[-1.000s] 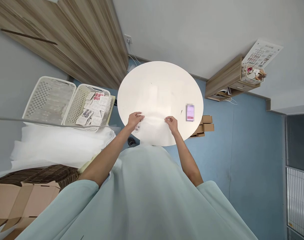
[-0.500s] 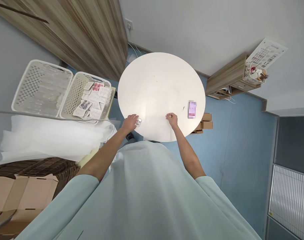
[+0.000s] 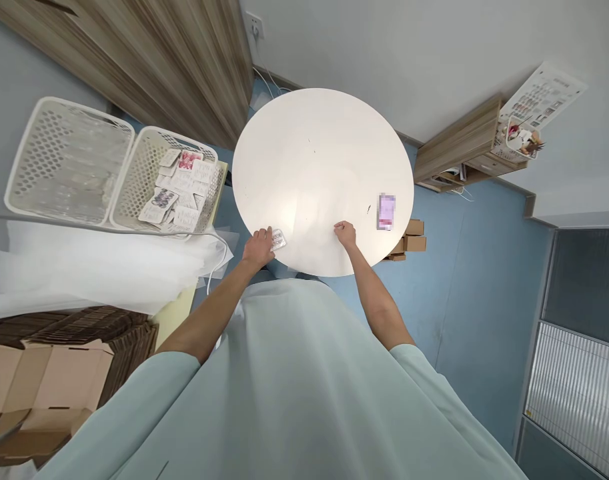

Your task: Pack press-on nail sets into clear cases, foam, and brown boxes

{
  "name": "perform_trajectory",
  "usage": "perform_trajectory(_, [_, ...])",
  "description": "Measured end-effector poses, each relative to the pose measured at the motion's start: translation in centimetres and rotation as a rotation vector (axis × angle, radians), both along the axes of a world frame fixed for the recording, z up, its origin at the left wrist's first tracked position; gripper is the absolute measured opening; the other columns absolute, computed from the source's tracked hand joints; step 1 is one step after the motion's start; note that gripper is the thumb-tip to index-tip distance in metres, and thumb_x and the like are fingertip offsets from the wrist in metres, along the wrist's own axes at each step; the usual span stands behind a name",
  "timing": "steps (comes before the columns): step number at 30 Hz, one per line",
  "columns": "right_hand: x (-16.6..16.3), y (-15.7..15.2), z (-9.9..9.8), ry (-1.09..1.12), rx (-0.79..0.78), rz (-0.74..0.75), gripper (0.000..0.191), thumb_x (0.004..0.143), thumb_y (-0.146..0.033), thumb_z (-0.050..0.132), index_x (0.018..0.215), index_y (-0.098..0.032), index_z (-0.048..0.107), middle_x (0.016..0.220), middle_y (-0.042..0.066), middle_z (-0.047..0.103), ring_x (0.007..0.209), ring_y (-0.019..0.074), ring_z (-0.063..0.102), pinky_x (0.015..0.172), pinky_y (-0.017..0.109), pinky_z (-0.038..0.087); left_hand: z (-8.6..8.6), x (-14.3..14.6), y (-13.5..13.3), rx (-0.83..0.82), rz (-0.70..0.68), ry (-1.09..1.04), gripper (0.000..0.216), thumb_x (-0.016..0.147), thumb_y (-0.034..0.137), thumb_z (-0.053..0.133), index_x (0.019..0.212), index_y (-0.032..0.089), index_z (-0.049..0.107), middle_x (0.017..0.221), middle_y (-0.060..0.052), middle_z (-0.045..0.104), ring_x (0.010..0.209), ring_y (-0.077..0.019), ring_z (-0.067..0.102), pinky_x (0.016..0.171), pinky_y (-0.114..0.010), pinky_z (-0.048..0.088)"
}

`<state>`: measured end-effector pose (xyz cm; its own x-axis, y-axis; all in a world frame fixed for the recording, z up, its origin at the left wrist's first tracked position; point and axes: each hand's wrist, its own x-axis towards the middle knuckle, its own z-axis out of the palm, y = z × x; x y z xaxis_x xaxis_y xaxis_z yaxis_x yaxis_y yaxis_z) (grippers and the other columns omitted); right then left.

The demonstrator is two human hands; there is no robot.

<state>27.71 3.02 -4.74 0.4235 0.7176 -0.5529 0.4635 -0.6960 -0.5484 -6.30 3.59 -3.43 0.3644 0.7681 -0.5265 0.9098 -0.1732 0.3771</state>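
Observation:
A round white table (image 3: 324, 153) stands in front of me. My left hand (image 3: 258, 245) rests at its near left edge, fingers curled on a small clear packet (image 3: 278, 239) that lies on the tabletop. My right hand (image 3: 345, 233) sits on the near right part of the table with its fingers curled; a thin translucent sheet (image 3: 309, 230) seems to lie between the two hands, and whether the right hand pinches it is hard to make out. A phone (image 3: 386, 211) lies flat on the table to the right of my right hand.
Two white perforated baskets stand at the left: one (image 3: 69, 163) holds clear bags, the other (image 3: 177, 187) holds several printed packets. White foam sheets (image 3: 99, 267) and flat cardboard boxes (image 3: 49, 373) lie below them. Small cartons (image 3: 409, 240) sit on the blue floor; a wooden shelf (image 3: 464, 150) is at the right.
Both hands have drawn back toward the table's near edge. The left hand has lowered the small packet onto the tabletop. My view has shifted slightly.

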Motion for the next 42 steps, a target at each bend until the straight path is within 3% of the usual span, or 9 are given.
perform_trajectory(5, [0.9, -0.1, -0.3, -0.024, -0.043, -0.008, 0.030, 0.076, -0.015, 0.060, 0.100, -0.024, 0.078, 0.096, 0.005, 0.075, 0.087, 0.0250, 0.068, 0.087, 0.038, 0.056, 0.6, 0.9, -0.4, -0.025, 0.151, -0.035, 0.105, 0.078, 0.030, 0.076, 0.169, 0.005, 0.031, 0.155, -0.030, 0.054, 0.147, -0.0497, 0.046, 0.117, -0.055, 0.046])
perform_trajectory(9, [1.5, 0.2, -0.8, -0.036, -0.009, -0.015, 0.026, 0.080, -0.018, 0.061, 0.098, -0.024, 0.078, 0.100, 0.006, 0.076, 0.094, 0.0257, 0.068, 0.093, 0.038, 0.055, 1.4, 2.2, -0.8, -0.055, 0.325, -0.127, 0.105, 0.077, 0.037, 0.081, 0.167, 0.008, 0.036, 0.152, -0.026, 0.057, 0.144, -0.0475, 0.049, 0.117, -0.054, 0.046])
perform_trajectory(12, [1.9, 0.4, -1.2, -0.047, 0.036, -0.025, 0.023, 0.082, -0.019, 0.060, 0.099, -0.023, 0.076, 0.108, 0.008, 0.075, 0.099, 0.0254, 0.067, 0.097, 0.038, 0.054, 1.9, 3.4, -1.4, -0.034, 0.366, -0.235, 0.102, 0.076, 0.038, 0.083, 0.164, 0.011, 0.040, 0.150, -0.024, 0.059, 0.141, -0.0467, 0.051, 0.117, -0.055, 0.046])
perform_trajectory(18, [2.0, -1.2, -1.4, 0.022, 0.078, -0.129, 0.040, 0.085, -0.025, 0.065, 0.125, -0.021, 0.064, 0.126, 0.011, 0.072, 0.101, 0.0225, 0.068, 0.099, 0.037, 0.053, 1.9, 6.2, -2.8, -0.050, 0.151, -0.361, 0.101, 0.073, 0.029, 0.083, 0.165, 0.015, 0.044, 0.154, -0.022, 0.058, 0.145, -0.0472, 0.048, 0.117, -0.055, 0.047])
perform_trajectory(24, [0.6, -6.2, -1.3, 0.098, 0.092, -0.238, 0.048, 0.087, -0.031, 0.072, 0.132, -0.022, 0.057, 0.123, 0.009, 0.073, 0.099, 0.0204, 0.071, 0.097, 0.034, 0.053, 0.7, 7.9, -3.3, -0.134, -0.147, -0.262, 0.095, 0.075, 0.016, 0.070, 0.166, 0.010, 0.042, 0.163, -0.025, 0.052, 0.149, -0.0455, 0.046, 0.121, -0.055, 0.043])
perform_trajectory(29, [-1.7, -11.6, -1.0, 0.052, 0.008, -0.268, 0.043, 0.089, -0.035, 0.073, 0.129, -0.022, 0.059, 0.117, 0.007, 0.075, 0.096, 0.0206, 0.072, 0.094, 0.032, 0.053, -0.4, 7.7, -3.3, -0.092, -0.322, -0.136, 0.095, 0.081, 0.013, 0.066, 0.171, 0.010, 0.034, 0.165, -0.026, 0.050, 0.150, -0.0435, 0.046, 0.120, -0.053, 0.046])
perform_trajectory(33, [-3.4, -14.8, -0.6, 0.007, -0.066, -0.242, 0.029, 0.096, -0.037, 0.068, 0.120, -0.022, 0.065, 0.110, 0.008, 0.077, 0.101, 0.0225, 0.073, 0.090, 0.030, 0.052, -0.6, 7.4, -3.3, -0.027, -0.439, -0.046, 0.091, 0.089, 0.014, 0.062, 0.173, 0.011, 0.029, 0.167, -0.022, 0.047, 0.152, -0.0385, 0.046, 0.121, -0.047, 0.047])
perform_trajectory(42, [-5.8, -15.6, 1.6, -0.080, -0.069, -0.108, 0.020, 0.108, -0.036, 0.053, 0.100, -0.023, 0.067, 0.101, 0.005, 0.079, 0.091, 0.0212, 0.070, 0.076, 0.028, 0.046, -0.8, 7.9, -3.7, 0.019, -0.487, -0.006, 0.085, 0.093, 0.016, 0.062, 0.172, 0.008, 0.031, 0.165, -0.024, 0.049, 0.147, -0.0388, 0.047, 0.116, -0.046, 0.049])
